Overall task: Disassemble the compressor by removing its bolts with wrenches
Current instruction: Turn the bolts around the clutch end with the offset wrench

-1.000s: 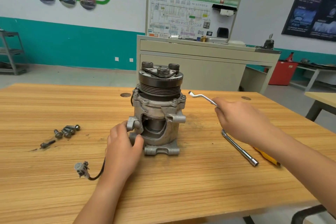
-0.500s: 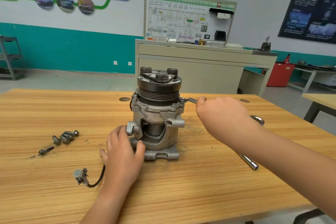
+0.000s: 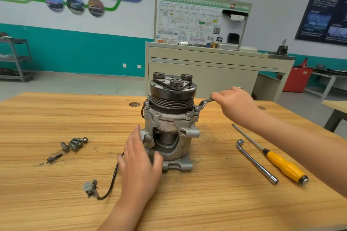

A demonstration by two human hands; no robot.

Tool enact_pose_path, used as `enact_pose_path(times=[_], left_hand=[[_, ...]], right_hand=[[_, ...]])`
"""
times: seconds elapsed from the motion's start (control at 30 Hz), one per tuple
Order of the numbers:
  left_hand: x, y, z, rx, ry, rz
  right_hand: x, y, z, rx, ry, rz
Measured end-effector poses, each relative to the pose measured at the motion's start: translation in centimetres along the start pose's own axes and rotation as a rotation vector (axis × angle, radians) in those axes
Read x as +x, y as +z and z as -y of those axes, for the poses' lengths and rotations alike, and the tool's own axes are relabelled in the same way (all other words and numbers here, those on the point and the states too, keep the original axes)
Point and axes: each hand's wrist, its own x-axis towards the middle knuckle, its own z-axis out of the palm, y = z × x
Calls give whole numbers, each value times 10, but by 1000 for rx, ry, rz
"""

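Note:
The grey metal compressor (image 3: 173, 127) stands upright on the wooden table (image 3: 56, 193), its black pulley on top. My left hand (image 3: 139, 159) rests against its lower left side, fingers and thumb curved round the housing. My right hand (image 3: 234, 105) grips the handle of a bent ring wrench (image 3: 203, 103). The wrench's ring end sits on a bolt (image 3: 197, 108) at the upper right flange of the compressor. Several removed bolts (image 3: 74, 144) lie on the table to the left.
An L-shaped socket wrench (image 3: 255, 161) and a yellow-handled screwdriver (image 3: 281, 165) lie on the table at the right. The compressor's black cable with a white plug (image 3: 90, 188) trails to the front left. A beige training bench (image 3: 216, 69) stands behind the table.
My right hand brought the wrench from the air down to the flange bolt at the right, then swung its handle outward. My left hand stayed on the compressor.

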Motion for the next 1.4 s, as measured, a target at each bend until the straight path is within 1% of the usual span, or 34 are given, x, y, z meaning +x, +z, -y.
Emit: enact_pose_path(times=[0.1,0.13,0.2,0.27,0.33,0.47,0.53,0.63,0.7,0.83,1.0,1.13,1.3,1.4], left_hand=[[0,-1,1,-56,34,-2],[0,-1,1,-68,42,-2],[0,-1,2,-84,54,5],[-1,-1,3,-98,64,7],[0,-2,4,-113,63,-3],[3,-1,3,-144,33,-17],[3,0,3,-132,27,-17],[1,0,4,-125,26,-9],[0,0,3,-113,39,-4],[-2,1,2,-99,48,14],[-2,1,2,-70,59,30],[-2,1,1,-79,55,25],[-6,5,0,-41,45,43],[-6,7,0,-44,23,53]], right_hand=[[9,24,15,141,55,-322],[13,26,19,162,60,-374],[20,25,24,190,37,-378],[21,22,20,217,42,-289],[12,17,12,261,100,-206],[-23,-7,7,436,220,-201],[-39,-22,7,461,227,-113],[-59,-39,12,320,172,83],[-64,-45,17,200,156,144],[-57,-52,21,11,194,131],[-44,-60,24,-124,96,192],[-38,-72,29,-156,56,300],[-37,-86,44,-285,-16,394],[-38,-86,44,-370,-126,381]])
